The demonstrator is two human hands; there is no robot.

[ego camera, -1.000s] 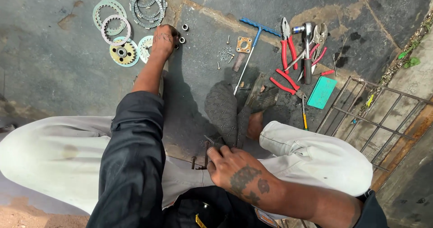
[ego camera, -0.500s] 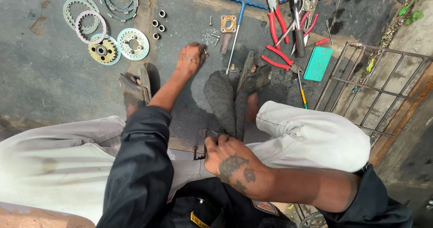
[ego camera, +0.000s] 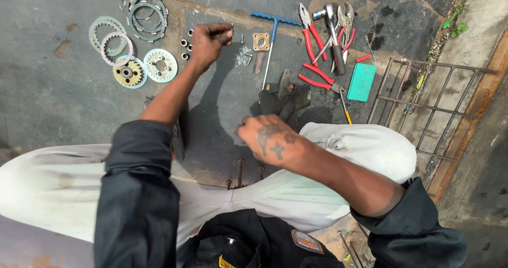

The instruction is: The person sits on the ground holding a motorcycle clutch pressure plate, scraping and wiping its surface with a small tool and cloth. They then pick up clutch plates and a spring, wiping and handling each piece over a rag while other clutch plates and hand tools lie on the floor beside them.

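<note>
The person sits over a stained concrete floor [ego camera: 63, 104] with parts and tools laid out in front. The left hand [ego camera: 209, 43] is stretched forward, its grip pinched closed at the fingertips; whether anything small sits between them cannot be told. It hovers just right of a cluster of small metal bushings [ego camera: 186, 45] and just left of a short bolt [ego camera: 242, 38] and a scatter of tiny metal bits [ego camera: 243, 57]. The right hand [ego camera: 267, 138] hangs nearer the body above the knee, fingers curled downward; what it holds, if anything, cannot be told.

To the far left lie several toothed ring plates [ego camera: 108, 40], a brass-coloured gear hub [ego camera: 127, 73] and a pale round plate [ego camera: 160, 65]. Right of the left hand sit a square flange gasket [ego camera: 261, 41] and a blue T-handle wrench [ego camera: 274, 32]. Further right are red-handled pliers [ego camera: 312, 35], a hammer [ego camera: 333, 40] and a green flat box [ego camera: 362, 81], just beside a metal grate [ego camera: 428, 109]. A sandalled foot [ego camera: 286, 96] rests between the tools and the right hand.
</note>
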